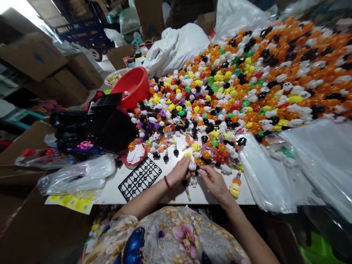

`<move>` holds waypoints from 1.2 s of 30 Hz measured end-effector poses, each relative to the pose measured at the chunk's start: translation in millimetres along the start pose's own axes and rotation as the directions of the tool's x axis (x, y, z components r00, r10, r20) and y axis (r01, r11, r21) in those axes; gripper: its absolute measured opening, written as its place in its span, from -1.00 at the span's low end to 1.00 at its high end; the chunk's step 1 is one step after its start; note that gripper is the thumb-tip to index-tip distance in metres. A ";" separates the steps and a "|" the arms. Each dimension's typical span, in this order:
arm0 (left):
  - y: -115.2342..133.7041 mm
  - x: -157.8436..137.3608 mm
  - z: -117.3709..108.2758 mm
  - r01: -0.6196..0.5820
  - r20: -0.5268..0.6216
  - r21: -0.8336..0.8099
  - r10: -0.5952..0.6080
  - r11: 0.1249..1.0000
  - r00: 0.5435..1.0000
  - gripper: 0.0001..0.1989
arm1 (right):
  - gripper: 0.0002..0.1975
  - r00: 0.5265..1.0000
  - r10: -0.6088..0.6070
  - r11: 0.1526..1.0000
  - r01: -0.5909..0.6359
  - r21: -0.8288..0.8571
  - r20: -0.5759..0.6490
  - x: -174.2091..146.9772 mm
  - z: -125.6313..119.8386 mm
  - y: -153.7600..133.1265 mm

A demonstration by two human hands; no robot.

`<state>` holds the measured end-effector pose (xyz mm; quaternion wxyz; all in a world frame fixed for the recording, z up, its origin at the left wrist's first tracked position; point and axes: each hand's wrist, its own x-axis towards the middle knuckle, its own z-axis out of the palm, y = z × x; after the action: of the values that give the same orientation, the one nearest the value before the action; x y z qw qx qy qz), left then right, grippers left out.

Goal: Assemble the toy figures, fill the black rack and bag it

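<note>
White plastic figurine [191, 166] sits over the bench's [176, 197] 6 o'clock side, pinched in left grip [180, 170]; right grip [214, 181] pinches the small black part [197, 168] at its 3 o'clock. Risk: uneven finger pressure could pop it loose into toy heap [233, 84], 1 o'clock.

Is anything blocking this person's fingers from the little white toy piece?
Nothing visible is. The left hand holds the white piece and the right hand is close beside it; the heap of toys lies beyond both hands.
</note>
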<state>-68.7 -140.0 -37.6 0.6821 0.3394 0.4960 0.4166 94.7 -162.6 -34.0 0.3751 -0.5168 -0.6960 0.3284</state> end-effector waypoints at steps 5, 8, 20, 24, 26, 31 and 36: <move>50.8 41.9 -18.0 -0.211 -0.139 0.706 0.424 0.676 0.895 -0.90 | -0.63 0.927 -0.177 0.921 0.038 -0.388 -0.331 23.8 -42.0 15.4; 72.3 74.6 -28.6 -0.058 -0.068 0.966 0.468 0.251 0.881 -0.78 | -0.61 0.887 -0.289 0.796 0.013 -0.606 -0.360 28.0 -45.2 18.7; 58.0 60.6 -14.9 -0.148 -0.062 0.869 0.401 0.472 0.914 -0.80 | -0.49 0.838 -0.515 0.759 0.349 -0.550 -0.179 9.6 12.6 10.1; 28.4 14.3 -0.3 -0.282 0.148 0.613 0.243 0.738 0.959 -0.66 | -0.37 0.847 -0.509 0.786 0.383 -0.485 -0.156 14.5 18.5 9.5; 22.6 4.8 2.7 -0.309 0.183 0.577 0.250 0.756 0.951 -0.61 | -0.38 0.855 -0.496 0.805 0.388 -0.449 -0.151 14.7 19.3 10.9; 46.8 45.8 -3.6 -0.220 0.023 0.832 0.365 0.509 0.931 -0.73 | -0.45 0.899 -0.414 0.857 0.331 -0.395 -0.144 5.5 16.1 14.1; 81.9 121.4 9.3 -0.269 0.172 0.943 0.404 0.196 0.898 -0.80 | -0.50 0.932 -0.341 0.902 0.289 -0.320 -0.120 -8.6 15.7 12.1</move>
<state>-59.2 4.0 -11.1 0.2052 0.7524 0.5951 0.1941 88.5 -168.9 -53.7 0.4004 -0.4738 -0.7767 0.1089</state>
